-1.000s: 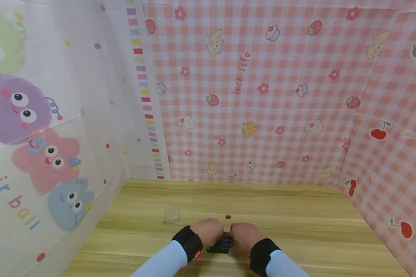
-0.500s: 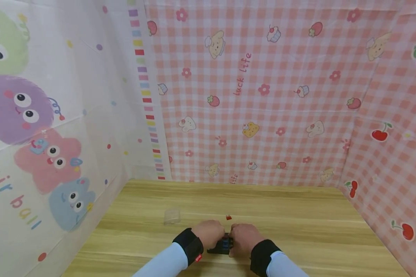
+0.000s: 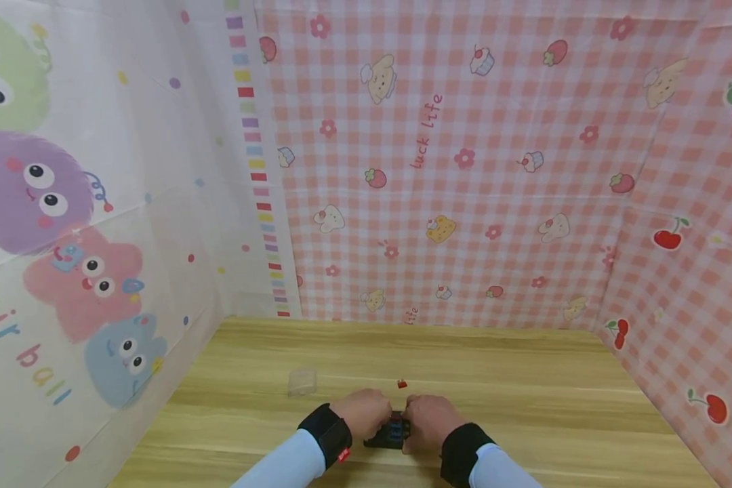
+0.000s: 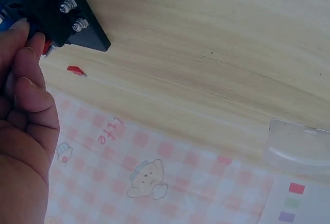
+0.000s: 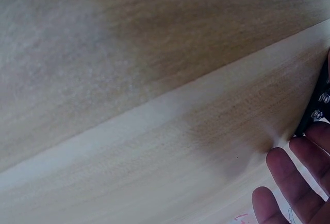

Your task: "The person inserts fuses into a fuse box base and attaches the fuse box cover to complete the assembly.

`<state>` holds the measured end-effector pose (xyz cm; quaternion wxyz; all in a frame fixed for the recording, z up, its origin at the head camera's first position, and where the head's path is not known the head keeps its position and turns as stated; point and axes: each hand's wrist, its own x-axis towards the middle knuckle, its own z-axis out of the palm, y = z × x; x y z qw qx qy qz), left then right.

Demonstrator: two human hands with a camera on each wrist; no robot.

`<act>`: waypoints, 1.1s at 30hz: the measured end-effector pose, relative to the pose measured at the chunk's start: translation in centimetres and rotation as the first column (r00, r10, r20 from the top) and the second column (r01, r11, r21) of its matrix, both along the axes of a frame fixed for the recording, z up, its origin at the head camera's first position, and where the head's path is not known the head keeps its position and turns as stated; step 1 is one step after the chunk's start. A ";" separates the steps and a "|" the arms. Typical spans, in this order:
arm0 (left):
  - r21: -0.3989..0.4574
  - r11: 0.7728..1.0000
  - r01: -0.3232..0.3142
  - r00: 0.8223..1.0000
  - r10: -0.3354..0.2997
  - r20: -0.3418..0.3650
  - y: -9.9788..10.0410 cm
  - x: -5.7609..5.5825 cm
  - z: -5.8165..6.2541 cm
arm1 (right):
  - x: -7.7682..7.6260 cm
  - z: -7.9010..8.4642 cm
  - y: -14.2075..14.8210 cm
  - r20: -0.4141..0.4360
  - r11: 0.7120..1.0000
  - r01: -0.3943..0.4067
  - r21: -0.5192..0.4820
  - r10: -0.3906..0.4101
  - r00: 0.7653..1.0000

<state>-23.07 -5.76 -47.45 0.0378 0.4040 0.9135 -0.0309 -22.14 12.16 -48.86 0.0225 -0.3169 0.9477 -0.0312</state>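
Note:
A black fuse block [image 3: 383, 442] with blue and red blade fuses sits on the table between both hands. My left hand [image 3: 361, 412] reaches over its left side; in the left wrist view the thumb and forefinger pinch a blue blade fuse [image 4: 34, 29] at the block. Metal screw terminals [image 4: 67, 5] line the block's side. My right hand [image 3: 432, 421] grips the block's right end, its palm hiding that part. The right wrist view catches only a dark edge of the block [image 5: 313, 115] above the fingers. Just beyond the hands lies a loose red blade fuse [image 3: 402, 383].
A clear plastic cover [image 3: 302, 381] lies on the wood-grain table [image 3: 494, 366], left of and beyond the hands. Patterned cloth hangs behind the table [image 3: 439, 176] and along both sides.
My left hand and wrist have shifted slightly left over the block. The right hand keeps its grip, and the loose red fuse and the clear cover lie where they were.

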 end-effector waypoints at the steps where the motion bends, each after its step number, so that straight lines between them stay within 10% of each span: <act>1: 0.001 1.000 -0.006 1.000 0.006 0.006 0.0 0.0 0.0 | 0.0 0.0 0.0 0.000 1.000 0.002 0.000 -0.002 1.000; 33: 0.071 0.997 -0.030 0.999 0.027 0.041 -0.6 0.1 0.3 | -0.1 -0.1 -0.1 0.033 1.000 0.022 -0.011 -0.022 0.999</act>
